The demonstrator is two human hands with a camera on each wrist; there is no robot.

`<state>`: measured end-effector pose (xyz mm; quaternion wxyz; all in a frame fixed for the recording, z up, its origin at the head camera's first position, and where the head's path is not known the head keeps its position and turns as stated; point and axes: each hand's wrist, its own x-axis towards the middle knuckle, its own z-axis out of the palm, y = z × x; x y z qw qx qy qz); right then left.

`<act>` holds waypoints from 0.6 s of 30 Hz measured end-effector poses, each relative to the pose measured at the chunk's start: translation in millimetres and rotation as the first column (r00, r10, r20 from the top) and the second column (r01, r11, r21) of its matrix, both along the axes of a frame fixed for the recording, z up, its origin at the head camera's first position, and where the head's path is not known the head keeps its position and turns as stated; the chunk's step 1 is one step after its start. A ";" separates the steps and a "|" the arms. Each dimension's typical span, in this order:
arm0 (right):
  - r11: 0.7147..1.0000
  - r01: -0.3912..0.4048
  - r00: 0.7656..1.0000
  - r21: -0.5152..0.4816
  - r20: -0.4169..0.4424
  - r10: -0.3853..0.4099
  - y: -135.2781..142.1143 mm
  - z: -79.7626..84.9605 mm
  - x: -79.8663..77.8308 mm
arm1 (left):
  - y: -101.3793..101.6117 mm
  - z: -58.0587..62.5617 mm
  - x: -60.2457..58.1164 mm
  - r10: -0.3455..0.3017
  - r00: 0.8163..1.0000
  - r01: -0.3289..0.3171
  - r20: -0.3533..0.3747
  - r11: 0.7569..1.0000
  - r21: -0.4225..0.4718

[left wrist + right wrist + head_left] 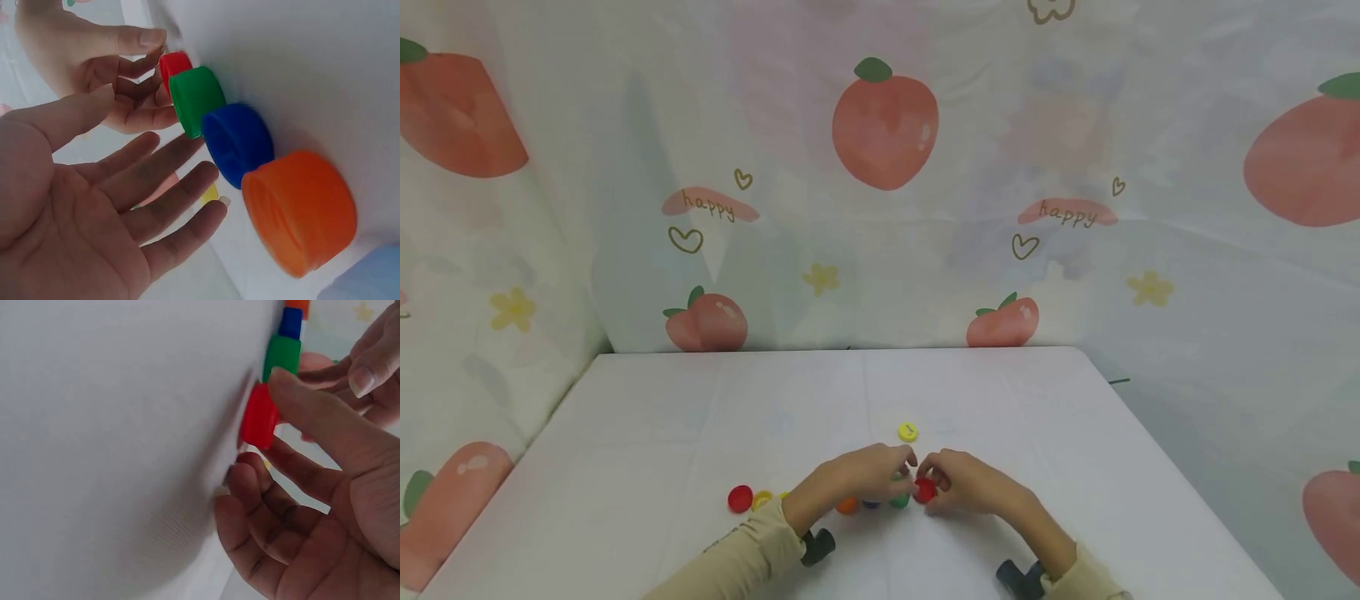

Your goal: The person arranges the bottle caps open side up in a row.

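My right hand (pixel 970 483) pinches a red bottle cap (pixel 259 415) between thumb and fingers, at the right end of a row of caps. Beside it stands a green cap (pixel 197 100), then a blue cap (pixel 239 145) and a larger orange cap (pixel 301 214). With fingers spread and nearly straight, my left hand (pixel 106 194) hovers close to the green and blue caps and holds nothing. From the head view, the left hand partly covers the green and blue caps.
Beyond the hands, a yellow cap (pixel 907 432) lies alone on the white table (pixel 775 400). Another red cap (pixel 740 498) and a yellow cap (pixel 762 500) extend the row leftward, near the left forearm. A patterned cloth (pixel 880 250) hangs behind the table.
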<state>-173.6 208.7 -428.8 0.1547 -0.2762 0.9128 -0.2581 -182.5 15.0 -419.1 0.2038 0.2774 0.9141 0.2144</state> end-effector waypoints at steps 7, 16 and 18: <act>0.996 0.015 0.997 0.083 0.079 -0.021 1.8 9.4 -8.1 | -7.1 8.1 -14.7 0.173 0.983 -0.176 -0.057 0.982 -0.062; 0.985 0.167 0.986 0.047 -0.011 -0.166 -0.4 10.0 -37.5 | -5.1 13.8 -40.8 0.233 0.966 -0.239 -0.117 0.970 -0.040; 0.979 0.197 0.980 0.042 -0.036 -0.196 -3.7 9.2 -43.8 | -2.8 12.8 -46.1 0.228 0.966 -0.235 -0.120 0.971 -0.041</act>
